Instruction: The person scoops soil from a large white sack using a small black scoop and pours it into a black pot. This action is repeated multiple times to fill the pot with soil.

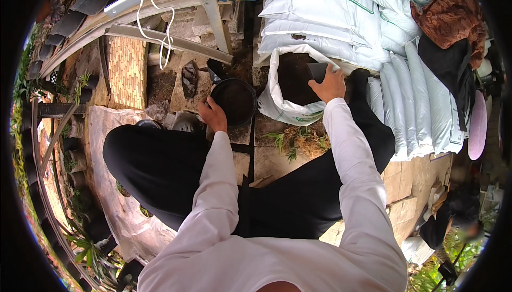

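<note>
My right hand (333, 84) grips a dark grey scoop-like piece (317, 70) over the mouth of an open white sack (276, 86). Dark soil (295, 76) fills much of that sack, whose rim is rolled outward. At the near left side of a round black pot (234, 121) is my left hand (215, 114), its fingers bent by the rim. Whether these fingers grip the pot or only rest against it is unclear. Dark soil (234, 98) shows inside the pot. A crumpled black plastic piece (189, 79) lies on the paving beyond my left hand.
Stacked white sacks (316, 15) rise behind the open one, with more sacks (416, 104) on the right. A metal frame (172, 43) crosses the far left, a white cable (139, 15) hanging over it. Dry grass (302, 142) lies before me. A blurred person (470, 232) appears lower right.
</note>
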The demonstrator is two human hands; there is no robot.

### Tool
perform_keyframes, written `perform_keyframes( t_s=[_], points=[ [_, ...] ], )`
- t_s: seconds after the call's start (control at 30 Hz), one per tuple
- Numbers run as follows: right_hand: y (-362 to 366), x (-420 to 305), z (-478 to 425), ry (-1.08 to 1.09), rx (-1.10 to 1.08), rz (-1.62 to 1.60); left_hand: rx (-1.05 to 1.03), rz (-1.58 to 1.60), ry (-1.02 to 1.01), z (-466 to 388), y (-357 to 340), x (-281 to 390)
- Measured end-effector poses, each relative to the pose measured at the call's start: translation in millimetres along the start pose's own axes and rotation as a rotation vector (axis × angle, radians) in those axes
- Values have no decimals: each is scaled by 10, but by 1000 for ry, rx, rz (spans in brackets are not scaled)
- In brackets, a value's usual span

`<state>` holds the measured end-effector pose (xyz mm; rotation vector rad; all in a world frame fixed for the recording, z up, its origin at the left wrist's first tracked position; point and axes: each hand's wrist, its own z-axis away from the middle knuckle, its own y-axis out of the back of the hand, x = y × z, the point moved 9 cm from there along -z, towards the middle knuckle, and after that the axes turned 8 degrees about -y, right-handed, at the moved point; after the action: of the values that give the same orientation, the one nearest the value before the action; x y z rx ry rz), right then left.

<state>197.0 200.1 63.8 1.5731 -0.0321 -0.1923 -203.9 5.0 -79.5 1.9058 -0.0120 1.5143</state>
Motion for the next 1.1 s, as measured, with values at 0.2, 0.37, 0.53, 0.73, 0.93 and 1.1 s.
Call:
perform_keyframes(
  t_s=[0.2, 0.37, 0.53, 0.73, 0.93, 1.1],
  points=[
    [-154, -189, -30, 58, -52, 36, -7, 74, -107, -87, -26, 296],
    [-254, -222, -7, 97, -73, -23, -35, 112, -130, -27, -47, 536],
    [-306, -357, 171, 289, -164, -119, -27, -97, -287, 113, -139, 895],
    [-2, -329, 25, 259, -13, -83, -100, 117, -390, 76, -305, 1093],
    [-174, -226, -35, 220, 63, 42, -513, 384, -246, 572, -919, 1409],
    [-357, -377, 191, 335, -63, 4, -842, 329, -104, 1127, -1224, 1491]
  ],
)
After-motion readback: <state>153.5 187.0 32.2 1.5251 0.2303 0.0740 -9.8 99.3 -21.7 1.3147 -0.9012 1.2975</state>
